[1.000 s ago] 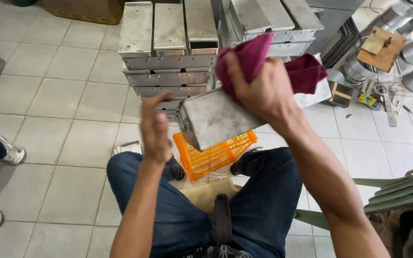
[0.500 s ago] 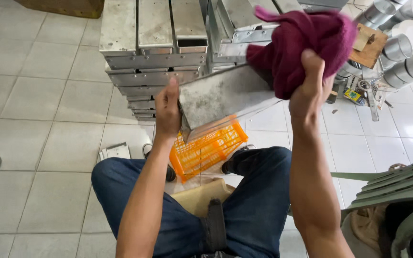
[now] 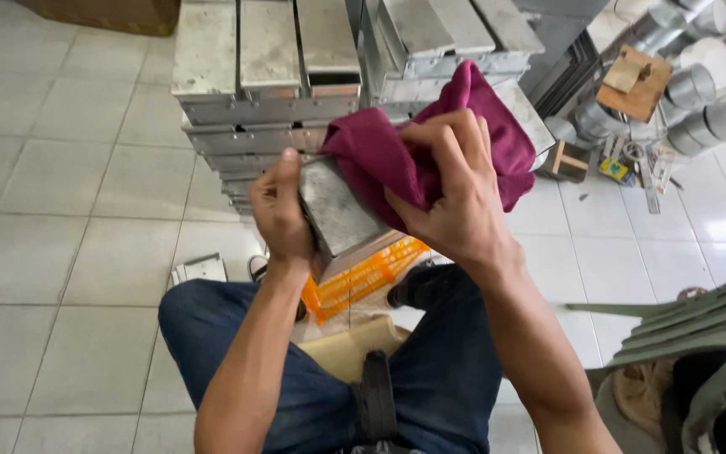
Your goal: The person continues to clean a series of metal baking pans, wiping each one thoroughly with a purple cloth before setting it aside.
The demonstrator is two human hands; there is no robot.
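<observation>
Here, left hand (image 3: 283, 214) gripped metal tin (image 3: 338, 206) by its end | right hand (image 3: 451, 197) clutched soft magenta cloth (image 3: 380, 151) against it | tin looked stiff, light, sharp-edged.

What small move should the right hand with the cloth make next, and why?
Probably slide the magenta cloth toward the left hand, since the right hand presses it onto the far part of the metal pan, while the near face lies uncovered.
</observation>
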